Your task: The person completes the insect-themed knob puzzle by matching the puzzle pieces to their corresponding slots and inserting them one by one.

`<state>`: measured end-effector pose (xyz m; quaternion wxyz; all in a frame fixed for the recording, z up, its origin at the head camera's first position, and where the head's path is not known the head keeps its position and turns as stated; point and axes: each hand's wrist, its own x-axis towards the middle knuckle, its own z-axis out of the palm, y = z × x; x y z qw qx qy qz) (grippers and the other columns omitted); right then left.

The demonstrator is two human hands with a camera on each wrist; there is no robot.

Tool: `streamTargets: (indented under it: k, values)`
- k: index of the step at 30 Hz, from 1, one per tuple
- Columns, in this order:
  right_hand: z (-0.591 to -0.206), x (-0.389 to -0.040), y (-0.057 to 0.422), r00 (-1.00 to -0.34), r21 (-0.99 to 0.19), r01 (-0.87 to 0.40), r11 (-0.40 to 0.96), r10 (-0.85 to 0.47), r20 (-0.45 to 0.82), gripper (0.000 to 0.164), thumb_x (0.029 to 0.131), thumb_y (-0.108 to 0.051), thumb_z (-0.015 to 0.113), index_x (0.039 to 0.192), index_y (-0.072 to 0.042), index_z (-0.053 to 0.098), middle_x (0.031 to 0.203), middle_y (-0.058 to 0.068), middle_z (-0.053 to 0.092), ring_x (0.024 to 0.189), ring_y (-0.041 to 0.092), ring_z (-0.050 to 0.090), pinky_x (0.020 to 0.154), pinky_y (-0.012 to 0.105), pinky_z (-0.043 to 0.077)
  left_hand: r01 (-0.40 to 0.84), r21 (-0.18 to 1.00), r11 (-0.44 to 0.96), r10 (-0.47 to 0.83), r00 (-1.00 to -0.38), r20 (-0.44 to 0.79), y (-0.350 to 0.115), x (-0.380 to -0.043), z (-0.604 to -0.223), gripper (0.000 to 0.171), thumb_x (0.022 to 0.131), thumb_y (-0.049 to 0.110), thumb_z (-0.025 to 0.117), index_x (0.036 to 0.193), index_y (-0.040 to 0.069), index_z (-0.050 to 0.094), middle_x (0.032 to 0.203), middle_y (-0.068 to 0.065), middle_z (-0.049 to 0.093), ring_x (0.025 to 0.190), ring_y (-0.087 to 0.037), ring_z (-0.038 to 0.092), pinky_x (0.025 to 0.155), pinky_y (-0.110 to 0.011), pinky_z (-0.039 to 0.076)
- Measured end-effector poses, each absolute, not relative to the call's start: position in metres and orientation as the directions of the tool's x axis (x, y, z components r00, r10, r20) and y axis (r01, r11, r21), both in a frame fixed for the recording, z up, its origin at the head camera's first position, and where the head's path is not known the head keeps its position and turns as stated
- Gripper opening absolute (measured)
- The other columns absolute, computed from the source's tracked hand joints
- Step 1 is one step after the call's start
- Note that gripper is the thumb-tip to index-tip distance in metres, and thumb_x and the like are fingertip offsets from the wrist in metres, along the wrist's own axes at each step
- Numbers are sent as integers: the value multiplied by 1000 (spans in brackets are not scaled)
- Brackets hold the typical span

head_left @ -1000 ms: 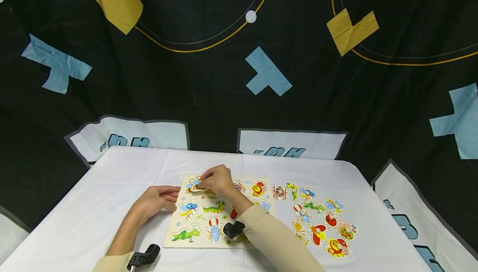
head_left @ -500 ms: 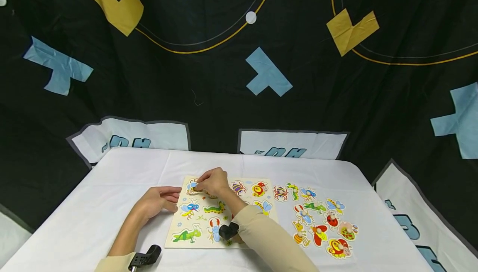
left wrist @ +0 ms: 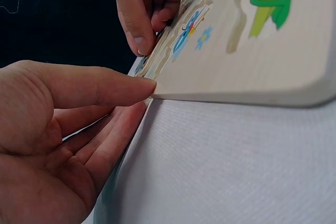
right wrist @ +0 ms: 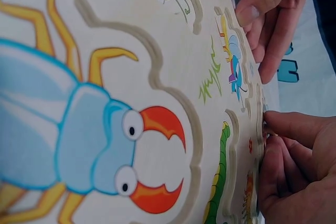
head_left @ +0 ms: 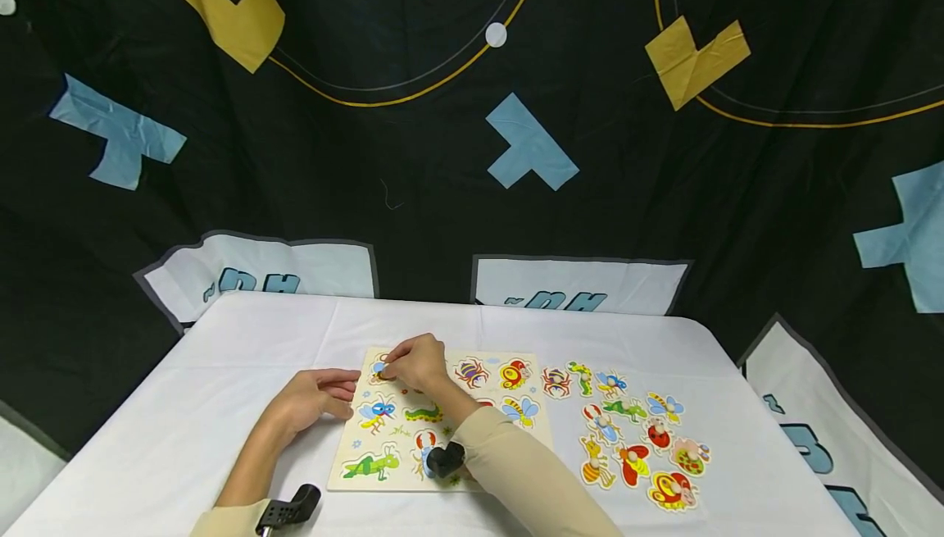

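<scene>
A wooden insect puzzle board (head_left: pixel 401 483) lies on the white table. My left hand (head_left: pixel 310 398) touches its left edge; in the left wrist view, the thumb (left wrist: pixel 100 85) meets the edge with the fingers extended beside it. At the board's upper-left recess my right hand (head_left: pixel 422 361) pinches a bee puzzle piece (head_left: pixel 377 370) with blue wings, mostly hidden by the fingers. Whether the piece sits fully in the recess is hidden. In the right wrist view the pinching hand (right wrist: pixel 302 166) is low over the board, near a picture of a green caterpillar (right wrist: pixel 218 182).
Loose insect pieces with knobs lie right of the board, among them a spider (head_left: pixel 556 383), a green grasshopper (head_left: pixel 624 410), a ladybird (head_left: pixel 657 434) and a red-winged bug (head_left: pixel 632 465). A black curtain (head_left: pixel 413 217) hangs behind the table (head_left: pixel 243 340).
My right hand has shifted slightly left and down over the upper-left recess, still pinching the bee piece, which shows less now. The left hand stays at the board's edge.
</scene>
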<state>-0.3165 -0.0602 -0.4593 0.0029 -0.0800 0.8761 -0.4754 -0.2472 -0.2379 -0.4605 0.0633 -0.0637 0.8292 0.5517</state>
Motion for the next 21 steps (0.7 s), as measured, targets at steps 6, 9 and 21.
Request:
streamTargets:
  k: [6,9,21]
  values:
    - [-457,-315,-62,-987,-824,-140,550,-141,73,13,64,-14,86,63,-16,73,52,-12,61,56,4,52,51,20,39,-173,911,375,-32,-984,-173,-238,-247,-460,64,61,-5,76,123,-1,61,100,-9,69,88,-19,65,76,-27,49]
    - [-457,-314,-62,-986,-811,-148,566,-145,79,11,65,-14,86,66,-15,74,54,-12,62,59,3,51,52,20,39,-165,915,367,-20,-985,-170,-237,-247,-460,64,61,-5,76,123,-2,60,100,-10,69,88,-20,65,75,-27,49]
    - [-461,-317,-65,-986,-805,-142,576,-152,66,12,66,-16,85,66,-17,74,55,-13,60,61,4,50,54,21,39,-176,909,378,-36,-984,-176,-238,-247,-460,65,61,-5,77,124,-1,60,101,-9,69,88,-19,65,76,-28,49]
